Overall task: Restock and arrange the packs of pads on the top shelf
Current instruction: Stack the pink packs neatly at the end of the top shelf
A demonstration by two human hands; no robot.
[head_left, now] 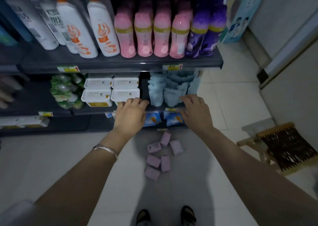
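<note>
Both arms extended toward the shelving, palms down.

Left hand (130,112): fingers loosely bent and slightly spread, nothing held. It hovers over the front edge of the middle shelf (96,111), between the white tubs (110,92) and the light-blue packs (165,91). Contact with the shelf edge: cannot tell. Silver bracelet (105,151) on that wrist.

Right hand (194,108): fingers relaxed and spread, nothing held, ring on 1 finger. Fingertips reach the front right light-blue pack; they look to be touching it, with no grasp.

Light-blue packs stand upright in rows at the right end of the middle shelf, under the pink bottles (151,34) and violet bottles (206,31).

6 purple packs (153,161) lie scattered on the tiled floor (51,157) between the arms, in front of the person's feet, well apart from both hands.
</note>
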